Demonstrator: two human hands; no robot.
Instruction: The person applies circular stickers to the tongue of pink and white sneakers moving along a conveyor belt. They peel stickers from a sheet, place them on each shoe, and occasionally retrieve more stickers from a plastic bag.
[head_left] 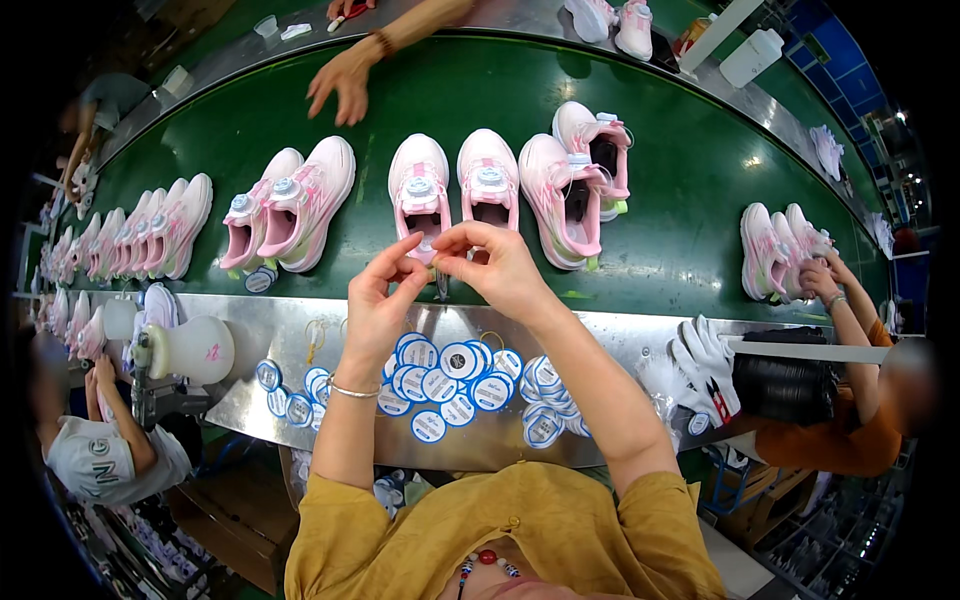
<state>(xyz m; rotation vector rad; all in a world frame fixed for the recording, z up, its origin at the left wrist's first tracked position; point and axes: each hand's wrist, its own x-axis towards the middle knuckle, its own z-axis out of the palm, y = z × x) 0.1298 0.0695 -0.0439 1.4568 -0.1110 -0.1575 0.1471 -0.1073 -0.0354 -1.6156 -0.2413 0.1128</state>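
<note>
My left hand (383,290) and my right hand (500,272) meet at the belt's near edge, fingertips pinched close together. What they pinch is too small to make out. Just beyond them stands a pair of pink and white sneakers, the left shoe (418,168) and the right shoe (487,158), toes pointing away and a round dial on each tongue. My fingers overlap the heel of the left shoe. Below my wrists, round blue-rimmed paper tags (440,385) lie in a loose heap on the metal ledge (300,340).
More pink sneakers stand on the green belt (680,150): a pair (300,205) leftward, another pair (562,200) rightward. Across it reaches a co-worker's hand (345,85). White gloves (703,360) and red-handled snips (718,400) lie right; a whitish round container (195,350) stands left.
</note>
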